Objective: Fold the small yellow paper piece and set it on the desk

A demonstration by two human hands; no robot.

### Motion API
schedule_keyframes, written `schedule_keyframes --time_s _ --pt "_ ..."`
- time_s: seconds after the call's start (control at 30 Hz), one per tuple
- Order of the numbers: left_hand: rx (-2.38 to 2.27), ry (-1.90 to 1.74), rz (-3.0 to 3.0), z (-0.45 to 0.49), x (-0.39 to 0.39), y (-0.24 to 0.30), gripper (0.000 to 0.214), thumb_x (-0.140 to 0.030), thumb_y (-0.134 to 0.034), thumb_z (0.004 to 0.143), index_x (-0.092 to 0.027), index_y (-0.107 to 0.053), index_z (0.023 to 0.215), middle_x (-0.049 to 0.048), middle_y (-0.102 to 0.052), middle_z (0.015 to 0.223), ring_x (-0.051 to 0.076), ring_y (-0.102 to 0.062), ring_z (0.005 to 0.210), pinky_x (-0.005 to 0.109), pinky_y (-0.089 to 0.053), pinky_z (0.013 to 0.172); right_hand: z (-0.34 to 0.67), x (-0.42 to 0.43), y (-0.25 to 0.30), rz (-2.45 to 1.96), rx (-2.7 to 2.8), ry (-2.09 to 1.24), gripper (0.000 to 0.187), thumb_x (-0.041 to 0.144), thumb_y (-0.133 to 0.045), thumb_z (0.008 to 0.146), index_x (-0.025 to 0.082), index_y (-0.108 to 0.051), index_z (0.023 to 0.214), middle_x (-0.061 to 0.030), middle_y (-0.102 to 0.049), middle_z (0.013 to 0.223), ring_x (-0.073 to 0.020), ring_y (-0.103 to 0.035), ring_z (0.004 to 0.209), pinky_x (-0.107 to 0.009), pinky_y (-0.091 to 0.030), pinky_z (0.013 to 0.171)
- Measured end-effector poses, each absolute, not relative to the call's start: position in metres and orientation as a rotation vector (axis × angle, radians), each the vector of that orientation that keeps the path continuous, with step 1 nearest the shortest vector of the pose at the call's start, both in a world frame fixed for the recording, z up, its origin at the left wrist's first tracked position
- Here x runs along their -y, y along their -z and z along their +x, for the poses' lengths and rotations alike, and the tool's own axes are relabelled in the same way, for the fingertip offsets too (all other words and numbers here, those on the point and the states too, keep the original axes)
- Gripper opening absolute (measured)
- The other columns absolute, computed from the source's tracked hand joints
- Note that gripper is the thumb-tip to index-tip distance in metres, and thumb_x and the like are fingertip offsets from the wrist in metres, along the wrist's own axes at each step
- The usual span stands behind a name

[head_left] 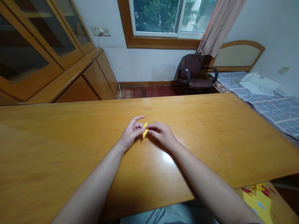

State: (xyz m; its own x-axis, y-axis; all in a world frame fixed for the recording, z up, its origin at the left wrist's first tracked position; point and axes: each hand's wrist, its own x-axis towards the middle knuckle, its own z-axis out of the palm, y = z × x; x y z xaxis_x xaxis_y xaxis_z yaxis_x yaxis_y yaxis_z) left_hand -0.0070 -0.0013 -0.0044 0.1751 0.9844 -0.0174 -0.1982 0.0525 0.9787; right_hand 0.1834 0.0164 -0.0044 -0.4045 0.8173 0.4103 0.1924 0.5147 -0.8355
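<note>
In the head view, both forearms reach forward over a long wooden table. The two hands meet near the middle of it, close above the surface.

The left hand and the right hand hold together a small yellow paper. It is a folded piece with pointed ends, and it stands between the fingertips of the two hands. The left hand pinches its left side with thumb and middle finger, while the index finger is stretched out and free above it. The right hand is closed on the right side, fingers curled, the thumb hidden under them. Whether the paper touches the table, I cannot tell.

Around this there are several things. At the lower right, below the table edge, lies a yellow sheet with small red shapes on it. Behind the table stands a dark armchair under the window, just beside a pink curtain. On the right is a bed with a checked cover and some white papers lie on it. On the left is a wooden cabinet with glass doors.
</note>
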Motion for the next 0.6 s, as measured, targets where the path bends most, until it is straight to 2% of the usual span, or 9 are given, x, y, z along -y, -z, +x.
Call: schedule_keyframes --time_s 0.33,0.5,0.6 --pt "-0.961 -1.109 1.139 -0.0074 0.0003 0.0049 0.060 -0.032 -0.074 0.077 -0.023 -0.048 0.131 -0.0038 -0.059 0.074 0.010 -0.053 0.058 0.020 -0.042 0.054 0.1841 -0.0187 0.0067 -0.812 1.844 -0.825 0.009 0.017 -0.067 0.084 0.022 -0.074 0.088 -0.0039 -0.073 0.086 -0.0154 -0.068 0.081 -0.028 -0.053 0.077" --pt "-0.933 -1.087 1.128 -0.0051 0.0014 0.0035 0.062 -0.031 -0.074 0.077 -0.022 -0.046 0.131 -0.0018 -0.063 0.077 0.014 -0.062 0.070 0.026 -0.049 0.067 0.1842 -0.0195 0.0079 -0.815 1.811 -0.735 0.009 0.016 -0.067 0.084 0.021 -0.074 0.088 -0.0048 -0.073 0.086 -0.0157 -0.068 0.081 -0.028 -0.053 0.077" --pt "-0.943 -1.101 1.135 -0.0052 0.0012 0.0044 0.060 -0.028 -0.074 0.077 -0.022 -0.047 0.130 -0.0028 -0.063 0.076 0.013 -0.060 0.068 0.025 -0.048 0.067 0.1841 -0.0201 0.0097 -0.810 1.838 -0.712 0.008 0.018 -0.068 0.085 0.022 -0.074 0.088 -0.0046 -0.073 0.086 -0.0158 -0.067 0.081 -0.029 -0.054 0.077"
